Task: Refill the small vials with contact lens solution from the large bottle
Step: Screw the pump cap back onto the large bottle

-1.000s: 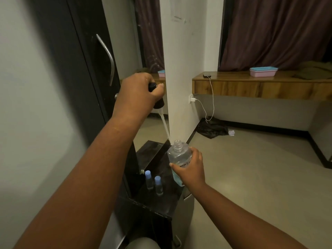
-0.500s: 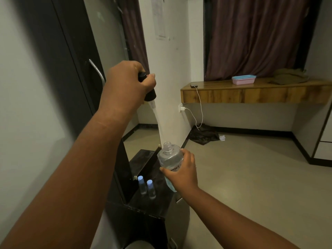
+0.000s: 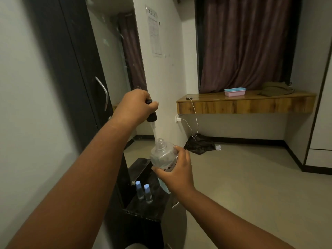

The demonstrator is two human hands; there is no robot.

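My right hand (image 3: 177, 172) grips the large clear bottle (image 3: 161, 156), open-necked, with a handwritten label and blue-tinted liquid low inside. My left hand (image 3: 133, 106) holds the black pump cap (image 3: 151, 117) raised above it; the cap's clear tube (image 3: 154, 133) slants down into the bottle's neck. Two small vials (image 3: 143, 192) with light blue caps stand upright side by side on the dark cabinet top (image 3: 142, 207), below and left of the bottle. Both caps are on.
A dark wardrobe door with a curved metal handle (image 3: 103, 92) stands close at left. A white pillar (image 3: 161, 78) rises behind the bottle. A wooden shelf (image 3: 246, 103) at right carries a pink and blue box (image 3: 234, 92). A charger cable (image 3: 195, 121) hangs down.
The tube has gone from above the bottle's mouth down into its neck as my left hand lowered. The camera tilted up, showing more wall and curtain. The vials stay put.
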